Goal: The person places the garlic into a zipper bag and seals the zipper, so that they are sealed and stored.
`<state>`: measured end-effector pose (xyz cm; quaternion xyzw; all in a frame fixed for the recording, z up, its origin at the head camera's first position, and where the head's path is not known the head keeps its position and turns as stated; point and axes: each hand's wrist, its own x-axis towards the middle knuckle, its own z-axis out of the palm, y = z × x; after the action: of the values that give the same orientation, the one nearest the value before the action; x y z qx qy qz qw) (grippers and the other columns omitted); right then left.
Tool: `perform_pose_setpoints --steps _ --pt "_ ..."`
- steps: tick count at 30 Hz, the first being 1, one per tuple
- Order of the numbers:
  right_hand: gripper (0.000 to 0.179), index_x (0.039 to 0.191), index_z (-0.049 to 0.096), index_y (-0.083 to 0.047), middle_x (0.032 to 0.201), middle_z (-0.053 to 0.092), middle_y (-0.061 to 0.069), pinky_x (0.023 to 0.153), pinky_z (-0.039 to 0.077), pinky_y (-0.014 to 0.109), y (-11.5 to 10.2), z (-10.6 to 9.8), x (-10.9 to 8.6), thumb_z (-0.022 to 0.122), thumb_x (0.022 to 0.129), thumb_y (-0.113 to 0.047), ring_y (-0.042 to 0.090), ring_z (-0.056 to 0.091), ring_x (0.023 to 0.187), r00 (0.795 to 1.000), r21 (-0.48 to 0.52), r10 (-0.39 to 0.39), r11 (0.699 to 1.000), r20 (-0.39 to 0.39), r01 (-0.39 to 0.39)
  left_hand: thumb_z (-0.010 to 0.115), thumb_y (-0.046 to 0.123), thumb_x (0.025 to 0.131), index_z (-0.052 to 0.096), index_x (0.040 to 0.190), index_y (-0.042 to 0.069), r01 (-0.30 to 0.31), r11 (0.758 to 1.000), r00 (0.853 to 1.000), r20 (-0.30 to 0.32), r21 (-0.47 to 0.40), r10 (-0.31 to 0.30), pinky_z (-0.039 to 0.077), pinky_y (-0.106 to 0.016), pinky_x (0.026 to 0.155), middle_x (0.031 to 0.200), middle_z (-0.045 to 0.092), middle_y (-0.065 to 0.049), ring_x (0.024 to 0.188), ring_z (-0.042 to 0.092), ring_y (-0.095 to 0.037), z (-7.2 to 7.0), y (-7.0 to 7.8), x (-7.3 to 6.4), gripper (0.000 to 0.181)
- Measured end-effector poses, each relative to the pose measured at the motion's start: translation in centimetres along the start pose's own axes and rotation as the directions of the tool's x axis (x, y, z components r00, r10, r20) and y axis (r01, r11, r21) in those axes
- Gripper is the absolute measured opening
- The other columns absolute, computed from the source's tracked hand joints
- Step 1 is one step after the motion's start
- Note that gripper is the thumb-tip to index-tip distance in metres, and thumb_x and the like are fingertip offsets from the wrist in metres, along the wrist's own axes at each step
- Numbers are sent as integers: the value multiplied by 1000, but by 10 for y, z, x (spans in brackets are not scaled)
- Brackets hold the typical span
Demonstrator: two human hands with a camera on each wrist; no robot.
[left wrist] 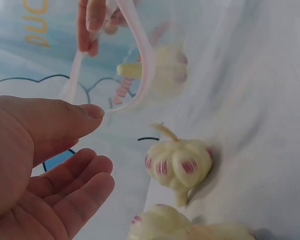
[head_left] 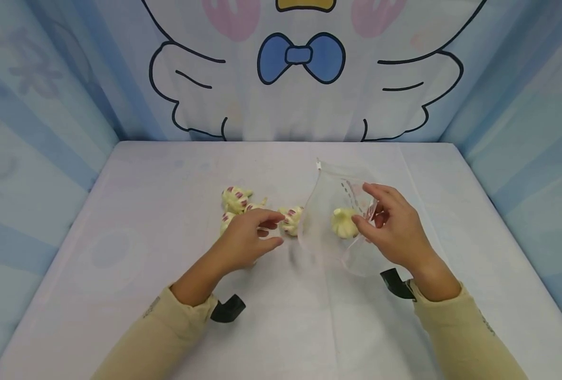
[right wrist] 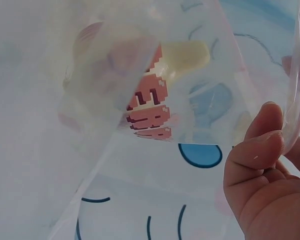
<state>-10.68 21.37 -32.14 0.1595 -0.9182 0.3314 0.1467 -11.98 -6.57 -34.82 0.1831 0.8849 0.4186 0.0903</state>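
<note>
My right hand [head_left: 395,227] grips the edge of a clear zip bag [head_left: 326,182] printed with red letters. Inside the bag lies a garlic bulb [head_left: 343,222], its pale stem [right wrist: 187,55] showing through the plastic in the right wrist view. My left hand [head_left: 247,237] hovers to the left of the bag, thumb and fingers apart, with nothing between them. Just beyond its fingertips sits a garlic bulb [head_left: 291,220] with purple-red streaks, also a whole bulb [left wrist: 177,162] in the left wrist view. The bag's mouth [left wrist: 145,55] gapes toward the left hand.
More garlic bulbs [head_left: 235,199] are clustered behind the left hand, partly hidden by it. A white cloth covers the table [head_left: 119,264]. A printed curtain [head_left: 300,105] with a blue bow stands at the back, with blue curtains on both sides.
</note>
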Motion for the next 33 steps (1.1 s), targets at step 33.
perform_pose_setpoints --steps 33 --pt "58 129 46 -4 123 46 9 55 44 14 0 1 -2 70 77 -14 12 45 68 1000 10 13 1000 1 -13 66 4 79 59 112 9 166 986 986 20 10 -166 48 -27 75 98 59 0 91 56 -15 -15 -57 -36 34"
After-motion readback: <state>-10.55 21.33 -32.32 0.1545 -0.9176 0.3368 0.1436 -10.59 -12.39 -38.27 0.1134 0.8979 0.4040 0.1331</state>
